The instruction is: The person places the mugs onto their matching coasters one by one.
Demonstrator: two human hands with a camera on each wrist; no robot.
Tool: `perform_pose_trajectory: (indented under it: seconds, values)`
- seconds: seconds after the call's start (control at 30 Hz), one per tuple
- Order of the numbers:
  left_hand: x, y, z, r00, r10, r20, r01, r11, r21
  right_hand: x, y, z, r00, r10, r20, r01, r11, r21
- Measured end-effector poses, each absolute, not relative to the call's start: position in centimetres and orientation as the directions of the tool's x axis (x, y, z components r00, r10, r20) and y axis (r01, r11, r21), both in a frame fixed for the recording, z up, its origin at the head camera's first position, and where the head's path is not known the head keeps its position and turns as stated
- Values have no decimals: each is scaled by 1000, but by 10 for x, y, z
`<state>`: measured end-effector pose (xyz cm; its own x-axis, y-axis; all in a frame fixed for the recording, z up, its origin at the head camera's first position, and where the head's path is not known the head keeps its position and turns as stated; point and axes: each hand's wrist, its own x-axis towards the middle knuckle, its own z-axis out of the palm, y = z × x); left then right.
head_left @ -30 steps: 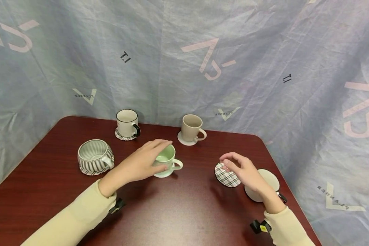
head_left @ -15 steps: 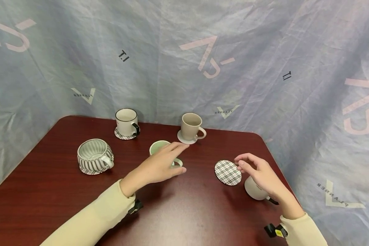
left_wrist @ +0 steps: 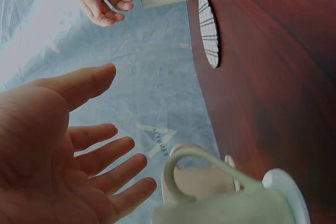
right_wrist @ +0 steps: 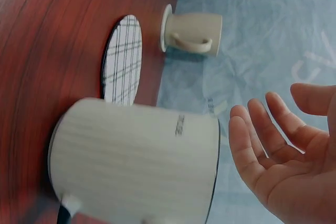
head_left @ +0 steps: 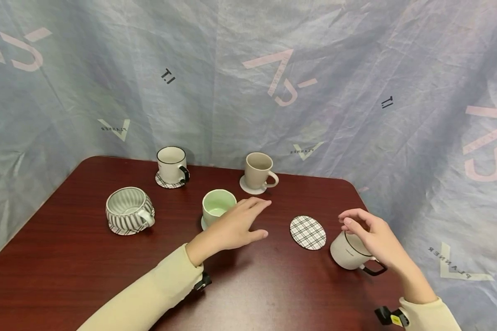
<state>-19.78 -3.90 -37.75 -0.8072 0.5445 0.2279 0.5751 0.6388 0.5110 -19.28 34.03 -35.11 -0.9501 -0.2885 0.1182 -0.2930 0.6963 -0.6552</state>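
My left hand [head_left: 236, 227] is held with its fingers nearly straight, in front of and partly over a green mug [head_left: 218, 204] on a pale coaster [head_left: 204, 224]. In the left wrist view a gap shows between the fingers and the green mug [left_wrist: 226, 208], and the palm holds nothing. Over at the right, my right hand [head_left: 377, 236] hovers above a white mug [head_left: 345, 253] with a dark rim and black handle. Its fingers bend loosely and, in the right wrist view, stand apart from that mug [right_wrist: 136, 156]. Left of it lies a round plaid coaster [head_left: 308, 232].
A striped cup [head_left: 128, 216] stands on a plaid coaster at the left. Behind are a white mug [head_left: 170, 168] with a black handle, on a plaid coaster, and a beige mug [head_left: 257, 172] on a white coaster. A grey cloth [head_left: 215, 92] hangs beyond the table.
My left hand has moved right, off the green mug and across its front. The right hand has moved right, from over the plaid coaster to above the white mug. The mugs have stayed put.
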Motion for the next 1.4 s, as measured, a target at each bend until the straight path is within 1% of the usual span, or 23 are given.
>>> perform_pose_trajectory:
  seconds: [0.33, 0.47, 0.8, 0.93, 1.13, 1.4]
  values:
    - [-203, -16, -385, -813, 548, 195, 568, 675, 471, -188, 362, -349, -956, -251, 153, -291, 731, -617]
    - [-204, -6, -387, -808, 556, 195, 579, 689, 437, -186, 370, -349, -957, -238, 166, -289, 744, -603]
    - [-214, 17, -399, -799, 564, 207, 599, 720, 350, -181, 392, -352, -971, -178, 159, -238, 760, -604]
    - [-218, 24, -406, -809, 559, 184, 585, 733, 347, -181, 403, -356, -979, -145, 142, -201, 773, -602]
    - [-225, 33, -412, -821, 545, 170, 568, 749, 341, -180, 417, -366, -982, -114, 150, -182, 777, -602]
    - [-233, 45, -420, -828, 541, 148, 556, 761, 335, -181, 425, -377, -988, -89, 126, -148, 788, -598]
